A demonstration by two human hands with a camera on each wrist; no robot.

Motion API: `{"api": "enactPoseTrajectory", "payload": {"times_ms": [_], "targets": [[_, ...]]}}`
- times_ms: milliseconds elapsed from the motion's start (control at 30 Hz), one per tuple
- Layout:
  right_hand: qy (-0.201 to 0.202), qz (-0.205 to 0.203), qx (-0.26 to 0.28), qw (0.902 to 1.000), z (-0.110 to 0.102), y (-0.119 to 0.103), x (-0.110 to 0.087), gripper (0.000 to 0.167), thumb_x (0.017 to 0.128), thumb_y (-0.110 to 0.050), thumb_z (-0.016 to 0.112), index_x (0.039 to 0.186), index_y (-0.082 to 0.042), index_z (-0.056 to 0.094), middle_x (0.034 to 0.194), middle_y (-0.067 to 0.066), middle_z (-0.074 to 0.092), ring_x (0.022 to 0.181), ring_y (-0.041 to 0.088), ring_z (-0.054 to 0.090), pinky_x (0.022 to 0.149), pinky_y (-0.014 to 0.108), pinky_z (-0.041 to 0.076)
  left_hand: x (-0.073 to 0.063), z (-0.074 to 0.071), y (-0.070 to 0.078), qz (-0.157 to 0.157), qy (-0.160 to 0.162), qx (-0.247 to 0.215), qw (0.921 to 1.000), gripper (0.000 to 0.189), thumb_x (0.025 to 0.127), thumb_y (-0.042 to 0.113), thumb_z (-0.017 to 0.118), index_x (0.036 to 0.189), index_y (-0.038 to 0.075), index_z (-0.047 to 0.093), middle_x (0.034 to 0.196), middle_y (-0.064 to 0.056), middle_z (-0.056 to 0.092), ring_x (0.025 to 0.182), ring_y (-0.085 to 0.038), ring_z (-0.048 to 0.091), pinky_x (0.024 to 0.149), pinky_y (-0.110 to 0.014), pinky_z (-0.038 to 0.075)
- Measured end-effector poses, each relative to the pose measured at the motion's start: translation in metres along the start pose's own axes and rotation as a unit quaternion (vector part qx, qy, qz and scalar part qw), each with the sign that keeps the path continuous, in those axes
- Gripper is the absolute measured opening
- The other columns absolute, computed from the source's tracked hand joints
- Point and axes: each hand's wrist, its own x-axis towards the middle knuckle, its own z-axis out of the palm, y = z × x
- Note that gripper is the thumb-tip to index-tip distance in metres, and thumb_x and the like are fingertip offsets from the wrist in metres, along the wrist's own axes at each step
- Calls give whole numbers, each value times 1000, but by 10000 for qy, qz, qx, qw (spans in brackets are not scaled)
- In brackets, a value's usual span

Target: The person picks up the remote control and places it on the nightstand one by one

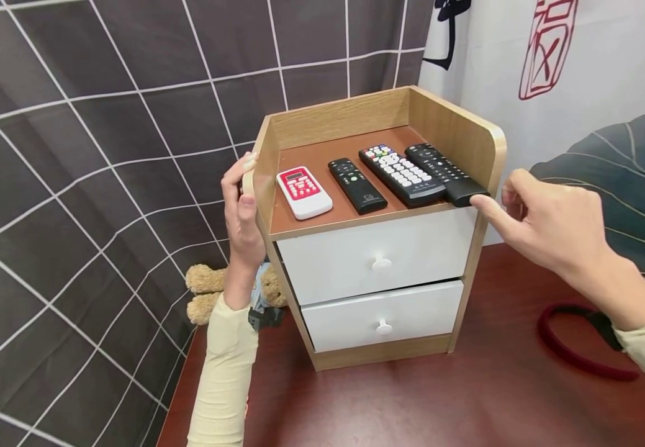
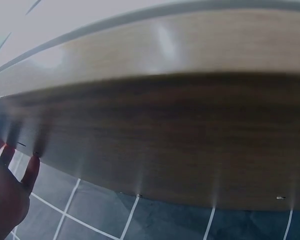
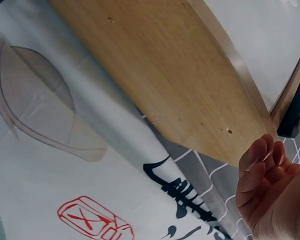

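A small wood-framed cabinet (image 1: 378,242) with two white drawers stands on the table. My left hand (image 1: 242,214) lies against its left side panel, fingers at the upper edge; in the left wrist view, the fingertips (image 2: 34,162) touch the panel's outer face. On the brown top lie a red-and-white remote control (image 1: 304,191), a slim black remote (image 1: 357,185), a wide black remote with white keys (image 1: 402,175) and another black remote (image 1: 449,174) by the right panel. My right hand (image 1: 559,220) has its thumb extended to that last remote's near end, its other fingers bent outside the right panel.
A teddy bear (image 1: 205,279) lies behind my left forearm. To the right, a dark red ring-shaped band (image 1: 562,354) is on the red-brown table (image 1: 389,403). A grey checked curtain (image 1: 104,205) hangs left and behind, a white printed cloth (image 1: 490,68) at the right.
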Motion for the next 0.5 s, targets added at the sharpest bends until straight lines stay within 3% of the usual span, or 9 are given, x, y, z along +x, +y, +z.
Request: {"api": "enactPoseTrajectory", "payload": {"times_ms": [133, 233, 433, 500], "targets": [[-43, 43, -42, 10000, 1, -2, 4, 50, 91, -57, 59, 73, -11, 51, 54, 6, 51, 43, 14, 34, 43, 31, 20, 1, 1, -1, 32, -51, 10, 10000, 78, 98, 61, 40, 131, -9, 42, 144, -22, 44, 139, -26, 41, 117, -41, 31], [140, 15, 0, 9999, 3, 2, 4, 58, 92, -64, 51, 72, -10, 51, 53, 7, 51, 43, 13, 34, 43, 31, 20, 1, 0, -1, 79, -68, -2, 9999, 79, 98, 62, 41, 131, -10, 42, 143, -23, 44, 139, -27, 41, 117, -42, 31], [730, -15, 434, 9964, 14, 20, -3, 66, 95, -66, 42, 74, -6, 60, 55, 9, 54, 59, -16, 26, 45, 28, 24, 5, -9, 2, 162, -109, 58, 9998, 71, 99, 53, 45, 128, -11, 45, 140, -25, 47, 137, -26, 45, 114, -39, 36], [922, -95, 570, 9941, 20, 30, -5, 66, 97, -61, 43, 78, -2, 64, 61, 14, 58, 64, -15, 29, 49, 24, 26, 6, -13, 5, 179, -151, 133, 9996, 64, 98, 46, 46, 128, -11, 47, 139, -25, 49, 137, -26, 47, 113, -38, 37]]}}
